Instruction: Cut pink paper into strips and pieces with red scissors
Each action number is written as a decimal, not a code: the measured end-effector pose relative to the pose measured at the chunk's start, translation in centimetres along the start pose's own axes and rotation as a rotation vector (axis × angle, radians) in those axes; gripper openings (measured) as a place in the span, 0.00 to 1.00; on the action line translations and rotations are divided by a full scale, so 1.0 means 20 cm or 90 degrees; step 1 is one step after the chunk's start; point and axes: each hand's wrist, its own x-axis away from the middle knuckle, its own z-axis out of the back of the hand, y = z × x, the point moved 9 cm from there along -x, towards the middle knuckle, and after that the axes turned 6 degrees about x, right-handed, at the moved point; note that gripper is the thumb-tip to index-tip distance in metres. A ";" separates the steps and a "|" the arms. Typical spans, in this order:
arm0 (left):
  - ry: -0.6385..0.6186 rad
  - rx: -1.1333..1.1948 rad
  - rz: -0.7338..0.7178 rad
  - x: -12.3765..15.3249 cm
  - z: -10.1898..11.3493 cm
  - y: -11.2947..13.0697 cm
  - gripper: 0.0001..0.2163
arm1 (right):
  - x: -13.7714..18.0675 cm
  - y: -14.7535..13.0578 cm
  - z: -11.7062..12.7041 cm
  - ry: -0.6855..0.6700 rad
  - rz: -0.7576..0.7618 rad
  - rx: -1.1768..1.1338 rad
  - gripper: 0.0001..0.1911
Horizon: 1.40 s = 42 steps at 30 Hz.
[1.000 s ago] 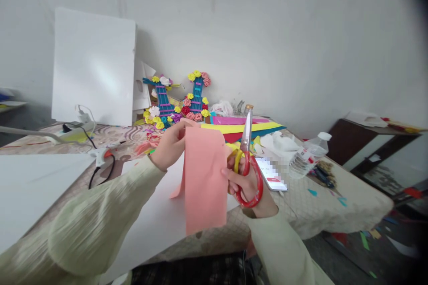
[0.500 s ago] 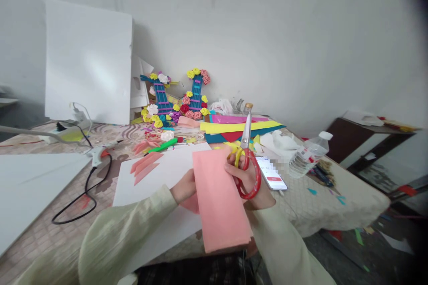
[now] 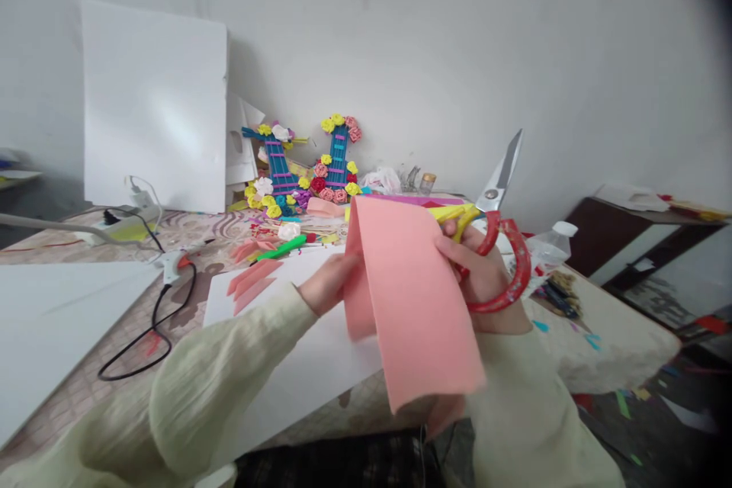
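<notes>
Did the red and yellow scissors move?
Yes, the scissors moved to the right: earlier their tip overlapped the gold-lidded jar; now, in the right hand, they are clear of its right side.

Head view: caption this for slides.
Left hand at pink paper, right hand pinching its edge and holding red-and-yellow-handled scissors.

A salmon-pink paper sheet [image 3: 420,301], held aloft, bends over at the top, its flaps hanging; beside it, red-and-yellow-handled scissors [image 3: 490,221] tilt upward, metal blades together.

Salmon-pink paper [image 3: 420,305], red-and-yellow scissor handles [image 3: 524,261], pale green sleeves [image 3: 223,374], beige diamond-patterned tablecloth [image 3: 80,390], white board [image 3: 154,107]
</notes>
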 end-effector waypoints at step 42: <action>0.127 0.156 0.003 -0.26 0.43 0.01 0.07 | 0.06 0.66 -0.02 -0.104 -0.278 0.154 0.15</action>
